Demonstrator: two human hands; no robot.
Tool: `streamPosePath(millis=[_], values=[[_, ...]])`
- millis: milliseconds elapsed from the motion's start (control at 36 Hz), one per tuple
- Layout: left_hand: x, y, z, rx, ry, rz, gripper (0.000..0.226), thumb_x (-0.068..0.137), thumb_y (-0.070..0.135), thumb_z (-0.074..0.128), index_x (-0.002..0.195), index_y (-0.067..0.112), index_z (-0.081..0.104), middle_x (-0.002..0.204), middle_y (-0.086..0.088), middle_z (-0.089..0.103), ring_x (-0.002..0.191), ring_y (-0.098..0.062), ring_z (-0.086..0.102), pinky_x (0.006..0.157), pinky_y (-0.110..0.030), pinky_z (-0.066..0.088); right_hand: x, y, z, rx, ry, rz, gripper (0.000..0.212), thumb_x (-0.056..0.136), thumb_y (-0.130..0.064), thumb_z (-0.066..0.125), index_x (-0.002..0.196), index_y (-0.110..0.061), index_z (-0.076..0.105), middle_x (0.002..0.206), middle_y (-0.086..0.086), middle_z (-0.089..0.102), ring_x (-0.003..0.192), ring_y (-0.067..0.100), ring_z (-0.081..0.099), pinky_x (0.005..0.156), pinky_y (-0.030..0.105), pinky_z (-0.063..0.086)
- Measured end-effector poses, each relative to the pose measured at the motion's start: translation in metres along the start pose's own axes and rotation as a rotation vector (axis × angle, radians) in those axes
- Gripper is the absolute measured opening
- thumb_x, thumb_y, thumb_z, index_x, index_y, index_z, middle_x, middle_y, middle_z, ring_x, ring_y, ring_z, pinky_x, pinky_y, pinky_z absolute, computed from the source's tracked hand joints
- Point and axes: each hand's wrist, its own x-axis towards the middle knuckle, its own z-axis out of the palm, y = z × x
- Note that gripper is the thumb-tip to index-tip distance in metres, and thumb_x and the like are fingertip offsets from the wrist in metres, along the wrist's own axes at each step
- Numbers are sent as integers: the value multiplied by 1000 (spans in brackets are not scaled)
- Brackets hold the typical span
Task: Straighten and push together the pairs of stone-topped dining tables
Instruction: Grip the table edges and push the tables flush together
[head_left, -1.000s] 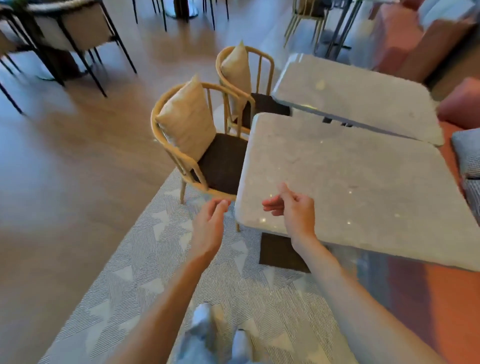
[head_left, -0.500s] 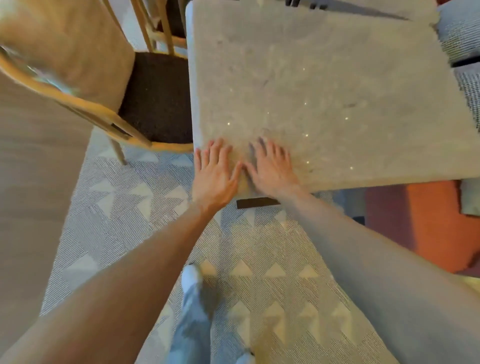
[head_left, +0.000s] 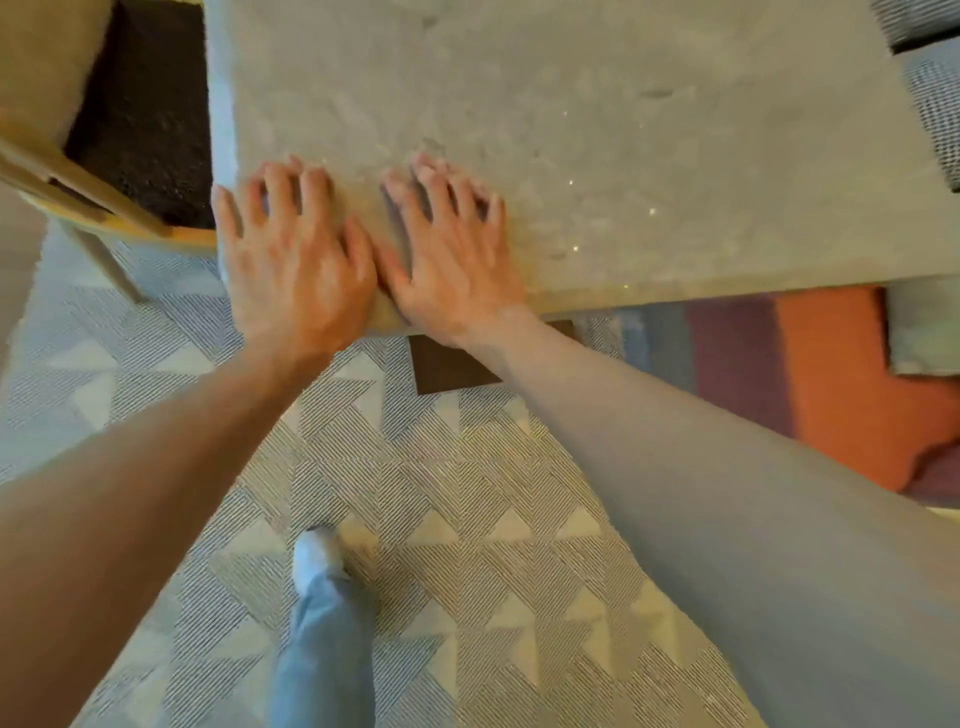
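Stone-topped table (head_left: 597, 130): grey, mottled slab with a matte, slightly pitted face and scattered glinting flecks; near edge thick and rounded, near-left corner softly curved. The surface fills the upper middle of the view and is cut off at the top. A dark flat base plate (head_left: 447, 369) is seen under the near edge, on the rug.

Left hand (head_left: 296, 265): laid flat on the near-left corner of the slab, fingers spread and straight, palm over the edge. Right hand (head_left: 457, 260): laid flat just beside it, thumbs almost touching, fingers splayed on the stone. Neither grip is closed on anything; both are pressed open against the top.

Chair (head_left: 119, 208): pale wooden curved frame, dark coarse-woven seat pad, tucked against the table's left side.

Rug (head_left: 467, 519): woven, fine striped hatching with pale triangles. Orange and purple upholstery (head_left: 831, 374) is noted at right, below the slab. One leg in light blue trousers (head_left: 327, 649) is seen over the rug.
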Motion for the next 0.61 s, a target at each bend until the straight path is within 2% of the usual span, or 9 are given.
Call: streamPosePath(millis=[139, 250, 389, 472, 611], values=[[2, -5, -1, -35, -10, 17, 49, 92, 32, 34, 124, 0, 54, 133, -27, 52, 117, -45, 47, 111, -58, 28, 2, -4, 3, 7, 54, 0, 69, 92, -58, 24, 151, -25, 37, 156, 7, 38, 144, 26, 33, 109, 46, 23], [10, -13, -1, -68, 7, 15, 49, 90, 30, 36, 121, -1, 58, 133, -24, 54, 116, -45, 48, 111, -56, 29, 11, -12, -2, 18, 45, 0, 66, 94, -58, 27, 151, -24, 37, 156, 7, 37, 142, 27, 34, 108, 47, 24], [30, -31, 12, -110, 134, 25, 37, 87, 26, 44, 109, 2, 62, 124, -20, 62, 106, -42, 53, 104, -54, 39, 30, -25, 1, 11, 61, 30, 66, 94, -58, 28, 150, -24, 39, 155, 6, 38, 140, 27, 36, 107, 48, 25], [42, -40, 18, -145, 171, 6, 37, 88, 29, 45, 112, 6, 63, 118, -13, 64, 104, -37, 52, 95, -49, 46, 41, -32, 3, 12, 62, 47, 67, 93, -57, 28, 150, -23, 38, 157, 8, 36, 142, 28, 34, 109, 50, 25], [62, -57, 24, -195, 190, -1, 36, 88, 31, 44, 112, 11, 63, 121, -8, 65, 109, -33, 52, 93, -46, 44, 62, -45, 4, 14, 62, 63, 68, 94, -56, 29, 152, -21, 35, 158, 9, 34, 145, 29, 30, 112, 51, 22]])
